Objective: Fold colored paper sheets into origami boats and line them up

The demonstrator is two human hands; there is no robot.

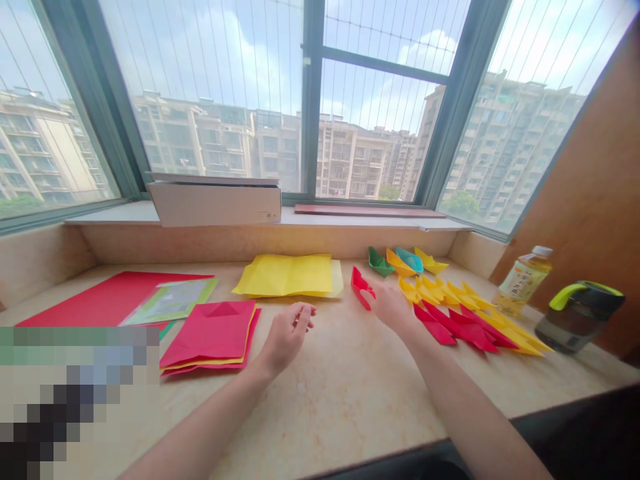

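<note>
My right hand (393,303) holds a red folded paper boat (359,287) by its near side, above or on the stone counter; whether the boat touches the surface I cannot tell. Over the middle of the counter, my left hand (291,331) has its fingers curled in and nothing visible in them. It is nearest to a stack of red and yellow folded paper (207,333). Right of my right hand lie rows of yellow paper boats (440,293) and red paper boats (463,325). Behind them stand a green boat (381,262), a blue boat (411,259) and more yellow ones.
Creased yellow sheets (287,275) lie at the back middle. On the left are a large red sheet (110,293) and a clear packet with green edging (175,300). A drink bottle (523,280) and a dark cup (577,317) stand right. A white box (215,203) sits on the sill.
</note>
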